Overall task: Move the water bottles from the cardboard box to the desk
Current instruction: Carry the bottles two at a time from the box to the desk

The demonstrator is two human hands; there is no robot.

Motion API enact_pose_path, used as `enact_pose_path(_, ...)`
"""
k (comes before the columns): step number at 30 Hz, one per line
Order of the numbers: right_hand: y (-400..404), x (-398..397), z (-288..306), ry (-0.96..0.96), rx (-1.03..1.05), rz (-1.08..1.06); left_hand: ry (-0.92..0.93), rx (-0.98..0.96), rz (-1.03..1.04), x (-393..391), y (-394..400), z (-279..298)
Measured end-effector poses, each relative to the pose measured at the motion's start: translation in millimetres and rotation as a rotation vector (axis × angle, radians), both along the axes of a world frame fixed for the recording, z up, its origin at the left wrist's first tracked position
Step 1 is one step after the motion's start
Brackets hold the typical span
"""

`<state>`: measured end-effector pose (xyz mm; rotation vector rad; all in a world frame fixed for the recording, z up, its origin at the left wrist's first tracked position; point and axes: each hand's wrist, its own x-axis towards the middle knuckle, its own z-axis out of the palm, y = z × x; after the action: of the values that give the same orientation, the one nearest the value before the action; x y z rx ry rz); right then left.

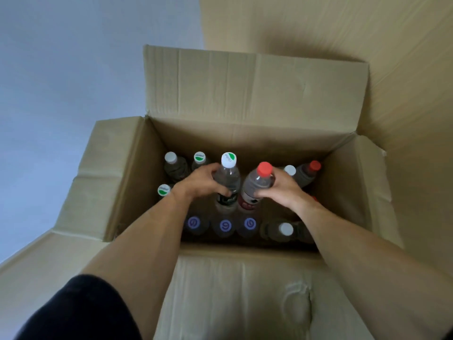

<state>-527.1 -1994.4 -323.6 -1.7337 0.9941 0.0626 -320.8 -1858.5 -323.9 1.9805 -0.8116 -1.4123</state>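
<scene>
Two clear plastic bottles stood raised inside the open cardboard box: the left hand gripped the green-and-white-capped bottle, the right hand gripped the red-capped bottle, which had a red label. Around them about ten more caps showed: three purple, three plain white, two green-and-white, at least two red. The cap lettering was too small to read

Both hands curled, gripping.
</scene>
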Motion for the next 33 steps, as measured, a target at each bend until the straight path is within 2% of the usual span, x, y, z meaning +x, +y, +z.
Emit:
enact_pose_path(5, -0.9, 1.3, 41.5, -0.202, 0.215, -0.26, 0.239, -0.124, 0.16, 2.2, 7.8, 48.3)
enact_pose_path(8, 5.7, 3.6, 66.7, -0.27, 0.335, -0.347, 0.293, -0.152, 0.214, -0.8, 10.7, 75.5)
enact_pose_path(14, 28.5, 16.9, 118.4, -0.427, 0.391, -0.458, 0.346, -0.259, 0.306, -13.0, 13.8, 120.6)
enact_pose_path(20, 47.6, 28.7, 160.4, -0.518, 0.487, -0.399, 0.419, -0.325, 0.388, -24.5, 21.8, 151.9)
enact_pose_path(26, 58.4, 37.4, 182.9, -0.464, 0.509, -0.347, 0.503, -0.373, 0.479, -36.5, 45.0, 173.3)
enact_pose_path(33, 65.6, 38.8, 198.3, -0.433, 0.557, -0.192, 0.409, -0.472, 0.575, -59.2, 71.3, 195.8)
